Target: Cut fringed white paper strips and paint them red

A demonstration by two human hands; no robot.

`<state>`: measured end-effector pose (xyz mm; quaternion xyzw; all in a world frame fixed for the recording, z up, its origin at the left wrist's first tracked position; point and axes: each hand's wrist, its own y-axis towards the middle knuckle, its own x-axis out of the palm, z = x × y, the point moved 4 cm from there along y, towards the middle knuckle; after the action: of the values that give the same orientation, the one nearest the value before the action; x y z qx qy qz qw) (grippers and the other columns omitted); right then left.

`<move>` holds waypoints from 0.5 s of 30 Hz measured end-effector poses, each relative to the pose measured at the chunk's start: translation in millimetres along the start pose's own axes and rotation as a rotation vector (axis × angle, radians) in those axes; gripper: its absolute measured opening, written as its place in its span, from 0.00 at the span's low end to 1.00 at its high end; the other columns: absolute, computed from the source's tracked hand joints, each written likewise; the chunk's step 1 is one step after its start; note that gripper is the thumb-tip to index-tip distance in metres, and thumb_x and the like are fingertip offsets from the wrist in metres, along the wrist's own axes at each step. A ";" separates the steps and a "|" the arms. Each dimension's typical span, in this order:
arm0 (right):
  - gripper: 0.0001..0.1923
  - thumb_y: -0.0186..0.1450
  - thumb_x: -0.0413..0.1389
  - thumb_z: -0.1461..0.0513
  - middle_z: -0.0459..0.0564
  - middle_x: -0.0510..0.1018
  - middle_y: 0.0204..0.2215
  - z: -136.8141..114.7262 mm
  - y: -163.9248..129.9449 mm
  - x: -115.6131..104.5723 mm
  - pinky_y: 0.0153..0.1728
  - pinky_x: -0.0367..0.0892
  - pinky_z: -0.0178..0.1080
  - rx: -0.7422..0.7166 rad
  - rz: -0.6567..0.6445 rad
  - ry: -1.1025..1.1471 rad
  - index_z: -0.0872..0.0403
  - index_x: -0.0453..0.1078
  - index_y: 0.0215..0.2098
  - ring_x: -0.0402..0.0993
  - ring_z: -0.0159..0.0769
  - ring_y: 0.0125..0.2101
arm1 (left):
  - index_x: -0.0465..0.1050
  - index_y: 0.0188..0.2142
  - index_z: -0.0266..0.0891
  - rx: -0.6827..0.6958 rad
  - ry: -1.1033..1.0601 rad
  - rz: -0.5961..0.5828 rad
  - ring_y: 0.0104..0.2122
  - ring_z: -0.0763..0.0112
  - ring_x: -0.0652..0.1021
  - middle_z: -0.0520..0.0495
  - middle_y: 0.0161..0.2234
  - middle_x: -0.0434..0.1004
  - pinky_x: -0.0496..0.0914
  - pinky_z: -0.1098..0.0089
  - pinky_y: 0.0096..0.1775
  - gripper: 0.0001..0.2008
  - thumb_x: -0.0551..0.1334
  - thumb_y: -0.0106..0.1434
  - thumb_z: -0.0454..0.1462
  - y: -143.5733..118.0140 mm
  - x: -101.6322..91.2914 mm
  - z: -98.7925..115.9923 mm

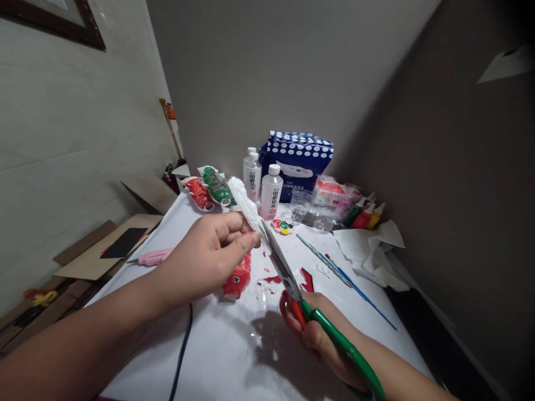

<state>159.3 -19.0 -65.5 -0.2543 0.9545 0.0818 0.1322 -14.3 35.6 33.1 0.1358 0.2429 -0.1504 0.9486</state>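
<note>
Between the thumb and fingers of my left hand (221,248) is a narrow white strip (243,203) with an embossed texture, like folded paper towel. My right hand (326,328) is closed round a pair of scissors (284,267) with green and orange handles. The blades point up and away, their tips at the strip's lower end by my left thumb; whether they are parted is hard to see. Beneath my left hand lies a red fish-shaped craft piece (237,281), partly hidden. Dark red scraps (307,279) lie on the white tabletop (217,345) beyond the scissors.
Behind stand clear bottles (271,192) and a blue dotted bag (298,161). Green (216,186) and red (198,194) fish crafts sit back left. A pink pointed tool (154,257) lies left. Brushes (324,259), a paint palette (283,225), paint bottles (363,216) and crumpled white paper (371,250) lie right.
</note>
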 end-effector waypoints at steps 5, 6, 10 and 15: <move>0.40 0.56 0.36 0.28 0.45 0.63 0.23 -2.7 0.0 -7.7 0.23 0.62 0.35 -0.015 -0.059 -0.046 0.53 0.62 0.31 0.58 0.32 0.22 | 0.67 0.29 0.38 -0.017 -0.036 -0.006 0.21 0.75 0.65 0.55 0.21 0.64 0.59 0.74 0.23 0.12 0.56 0.63 0.43 -0.3 4.7 -0.7; 0.40 0.56 0.35 0.29 0.48 0.66 0.28 -6.0 -0.8 -9.5 0.27 0.64 0.36 -0.025 -0.069 -0.072 0.54 0.63 0.34 0.62 0.35 0.26 | 0.66 0.28 0.38 -0.019 -0.035 -0.012 0.21 0.75 0.65 0.55 0.21 0.63 0.59 0.74 0.23 0.12 0.56 0.63 0.43 -0.7 6.2 -0.9; 0.41 0.60 0.31 0.32 0.55 0.69 0.38 -15.9 -4.0 -13.0 0.38 0.67 0.41 -0.073 -0.112 -0.194 0.54 0.64 0.41 0.65 0.41 0.36 | 0.66 0.29 0.38 -0.032 -0.049 -0.061 0.21 0.75 0.64 0.55 0.22 0.63 0.58 0.74 0.23 0.11 0.56 0.63 0.43 -2.0 12.0 -2.5; 0.39 0.60 0.32 0.31 0.49 0.67 0.32 -5.2 -4.7 -12.6 0.32 0.64 0.38 -0.070 -0.099 -0.137 0.53 0.63 0.37 0.62 0.37 0.31 | 0.66 0.30 0.38 -0.055 -0.064 -0.077 0.20 0.76 0.63 0.57 0.20 0.61 0.57 0.74 0.22 0.11 0.55 0.64 0.42 -2.3 12.3 -2.9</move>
<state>171.1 -18.3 -57.3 -0.2996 0.9261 0.1258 0.1919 -6.0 31.7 24.1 0.0955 0.2213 -0.1842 0.9529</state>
